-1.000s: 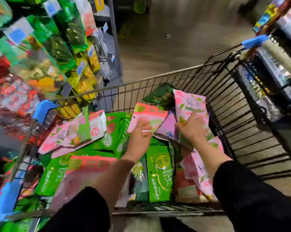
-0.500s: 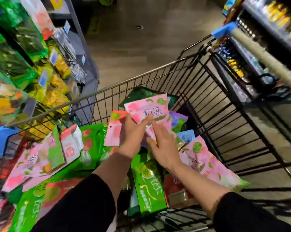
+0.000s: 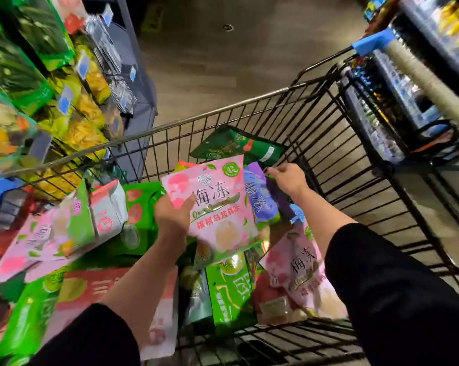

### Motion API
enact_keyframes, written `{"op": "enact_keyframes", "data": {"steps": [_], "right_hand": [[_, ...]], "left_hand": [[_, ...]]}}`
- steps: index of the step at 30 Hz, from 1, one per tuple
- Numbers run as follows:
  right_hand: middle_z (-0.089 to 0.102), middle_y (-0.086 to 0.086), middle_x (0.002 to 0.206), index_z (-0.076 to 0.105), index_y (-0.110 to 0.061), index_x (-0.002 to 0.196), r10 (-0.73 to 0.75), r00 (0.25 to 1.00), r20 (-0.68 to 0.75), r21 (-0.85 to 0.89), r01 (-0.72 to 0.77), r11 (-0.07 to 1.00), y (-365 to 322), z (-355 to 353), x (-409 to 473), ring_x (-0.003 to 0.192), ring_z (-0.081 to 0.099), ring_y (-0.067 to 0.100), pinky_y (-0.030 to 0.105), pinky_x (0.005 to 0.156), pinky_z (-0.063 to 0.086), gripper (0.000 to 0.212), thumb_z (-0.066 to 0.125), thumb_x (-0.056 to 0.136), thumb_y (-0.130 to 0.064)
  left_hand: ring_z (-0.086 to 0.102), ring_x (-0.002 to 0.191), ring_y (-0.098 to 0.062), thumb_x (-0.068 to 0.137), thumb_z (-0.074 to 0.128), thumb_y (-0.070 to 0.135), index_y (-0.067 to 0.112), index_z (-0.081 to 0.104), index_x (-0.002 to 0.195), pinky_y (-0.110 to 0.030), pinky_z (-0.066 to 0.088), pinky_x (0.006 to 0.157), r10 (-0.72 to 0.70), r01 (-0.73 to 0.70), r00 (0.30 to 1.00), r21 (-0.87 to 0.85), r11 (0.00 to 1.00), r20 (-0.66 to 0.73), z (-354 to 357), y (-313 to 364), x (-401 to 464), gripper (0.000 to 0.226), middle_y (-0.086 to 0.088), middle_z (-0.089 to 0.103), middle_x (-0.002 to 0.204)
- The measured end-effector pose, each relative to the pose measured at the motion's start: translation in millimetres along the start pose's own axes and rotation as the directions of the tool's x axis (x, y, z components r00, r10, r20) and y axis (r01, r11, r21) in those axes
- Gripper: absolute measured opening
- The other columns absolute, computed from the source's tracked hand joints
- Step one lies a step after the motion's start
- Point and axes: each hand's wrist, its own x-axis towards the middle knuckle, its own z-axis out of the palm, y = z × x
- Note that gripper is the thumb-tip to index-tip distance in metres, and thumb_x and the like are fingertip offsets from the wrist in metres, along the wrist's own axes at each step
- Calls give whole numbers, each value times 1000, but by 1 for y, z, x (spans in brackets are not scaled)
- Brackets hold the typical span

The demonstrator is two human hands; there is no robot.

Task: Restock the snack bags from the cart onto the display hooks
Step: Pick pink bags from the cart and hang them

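I count in the black wire cart (image 3: 315,143) three pink plum-jelly bags (image 3: 218,204), one purple bag (image 3: 258,199), one dark green pouch (image 3: 236,145).

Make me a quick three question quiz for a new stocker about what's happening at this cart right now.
1. True or false: the left hand holds a pink bag.
2. Which bag is the right hand pinching? A) purple bag B) yellow bag C) red box
3. Fill in: the dark green bag leans against the cart's far ____ wall.

Key: 1 true; 2 A; 3 wire.
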Motion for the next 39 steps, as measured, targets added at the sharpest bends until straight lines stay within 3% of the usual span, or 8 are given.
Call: {"op": "enact_keyframes", "data": {"steps": [4, 9, 14, 19, 25, 30, 34, 39], "right_hand": [[61, 10, 77, 68, -5, 85, 92, 996, 14, 119, -93, 989, 11, 17, -6, 72, 57, 21, 27, 63, 45, 10, 61, 86, -13], [57, 7, 106, 53, -3, 126, -61, 992, 110, 508, -3, 861, 24, 10, -24, 80, 57, 7, 6, 60, 46, 40, 36, 95, 15], [58, 2, 117, 52, -4, 133, -302, 914, 270, 349, 200, 916, 29, -5, -26, 98, 56, 9, 7, 69, 48, 61, 45, 81, 28], [56, -4, 53, 63, 5, 90, -27, 970, 243, 435, -84, 896, 39, 12, -27, 37, 47, -3, 12, 37, 35, 17, 73, 82, -7], [46, 7, 55, 56, 9, 61, -174, 982, 73, 305, 144, 941, 26, 19, -35, 57, 38, 16, 30, 56, 31, 34, 71, 81, -14], [34, -7, 49, 41, -16, 51, -520, 851, 69, 238, 492, 837, -51, -7, -69, 44, 29, 2, 23, 48, 24, 45, 61, 90, -6], [41, 2, 57, 54, 2, 62, -668, 724, 172, 269, 617, 739, -103, -14, -102, 58, 35, 8, 28, 52, 28, 32, 60, 91, -8], [54, -13, 54, 64, -15, 59, -763, 603, 235, 348, 680, 645, -154, -12, -175, 53, 44, -2, 19, 52, 36, 36, 59, 92, 0]], "left_hand": [[57, 75, -20, 89, 66, 13, 25, 53, 78, -35, 50, 77, -39, 38, 998, 10, 999, 50, -13, 1, -2, 21, 1, 58, 79], [55, 61, -14, 81, 71, -3, 17, 59, 70, -36, 47, 68, 85, -84, 995, 27, 996, -43, -18, -4, -3, 25, 6, 61, 66], [60, 59, 1, 84, 64, -9, 23, 54, 78, -35, 51, 66, 56, -65, 996, -133, 989, -70, -16, -5, -16, 33, 17, 64, 57], [55, 49, 14, 87, 59, -11, 14, 47, 85, -7, 44, 49, 122, -140, 984, -138, 981, -127, -12, 5, -32, 28, 18, 61, 52], [61, 91, -22, 88, 67, 9, -2, 58, 112, -24, 44, 73, 48, -61, 981, -64, 996, -188, -28, 5, -32, 28, -4, 60, 98], [34, 53, -5, 86, 68, 6, 15, 35, 61, -23, 33, 59, 90, -126, 947, -97, 987, -309, -59, 19, -37, 43, 5, 34, 56], [21, 52, -9, 85, 68, 4, 19, 25, 55, -29, 18, 49, 184, -243, 899, -102, 965, -398, -100, 36, -59, 54, 6, 23, 53], [37, 62, -13, 80, 72, 18, 5, 51, 62, -26, 33, 55, 216, -371, 810, -190, 909, -546, -169, 42, -93, 31, -5, 44, 64]]}}
